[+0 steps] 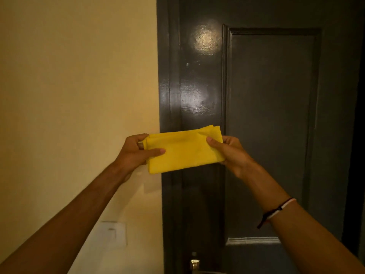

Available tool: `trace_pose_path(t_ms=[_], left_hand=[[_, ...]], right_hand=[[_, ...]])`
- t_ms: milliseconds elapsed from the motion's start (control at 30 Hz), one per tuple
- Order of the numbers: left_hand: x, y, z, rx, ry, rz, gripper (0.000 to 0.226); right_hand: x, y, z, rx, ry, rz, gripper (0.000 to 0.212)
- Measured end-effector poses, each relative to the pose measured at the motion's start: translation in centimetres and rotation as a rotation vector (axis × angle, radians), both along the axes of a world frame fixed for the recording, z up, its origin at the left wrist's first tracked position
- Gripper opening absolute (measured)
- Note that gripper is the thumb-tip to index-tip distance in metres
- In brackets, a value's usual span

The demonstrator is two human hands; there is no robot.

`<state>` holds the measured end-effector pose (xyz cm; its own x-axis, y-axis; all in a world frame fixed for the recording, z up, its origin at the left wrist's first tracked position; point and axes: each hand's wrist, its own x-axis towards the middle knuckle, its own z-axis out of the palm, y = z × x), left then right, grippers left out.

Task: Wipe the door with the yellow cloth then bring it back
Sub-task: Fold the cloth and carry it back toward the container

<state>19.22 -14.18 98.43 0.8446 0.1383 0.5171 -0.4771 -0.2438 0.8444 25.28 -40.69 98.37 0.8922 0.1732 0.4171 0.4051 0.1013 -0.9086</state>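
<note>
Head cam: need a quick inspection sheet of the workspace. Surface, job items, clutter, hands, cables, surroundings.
Surface: dark door, glossy, with light glare on its left stile; raised panel moulding visible.
Job's things: yellow cloth, folded into a rectangle, held up in front of the door's left edge; whether it touches the door cannot be told.
Clutter: nothing seen.
Grippers: left hand grips the cloth's left end, with a ring on one finger; right hand grips its right end, with a wrist band on the forearm.
Cables: nothing seen.
Surroundings: cream wall left of the door, white switch plate low on it; brass door handle at the bottom edge.
</note>
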Motion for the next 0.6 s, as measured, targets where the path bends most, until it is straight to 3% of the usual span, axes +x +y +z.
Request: trace_pose_path(t_ms=[100,433,600], left_hand=[[-2.1,3.4,-2.2,-0.093,0.065,0.069,0.067],[-7.3,11.5,-13.3,-0.464,0.175,0.289,0.059],[-9.4,14.7,-21.9,-0.549,0.222,0.429,0.05]], right_hand=[[-0.6,4.0,-2.2,0.001,0.049,0.074,0.024],[-1.7,15.1,-12.7,0.047,0.234,0.215,0.039],[-2.2,20.0,-21.2,0.022,0.333,0.297,0.02]])
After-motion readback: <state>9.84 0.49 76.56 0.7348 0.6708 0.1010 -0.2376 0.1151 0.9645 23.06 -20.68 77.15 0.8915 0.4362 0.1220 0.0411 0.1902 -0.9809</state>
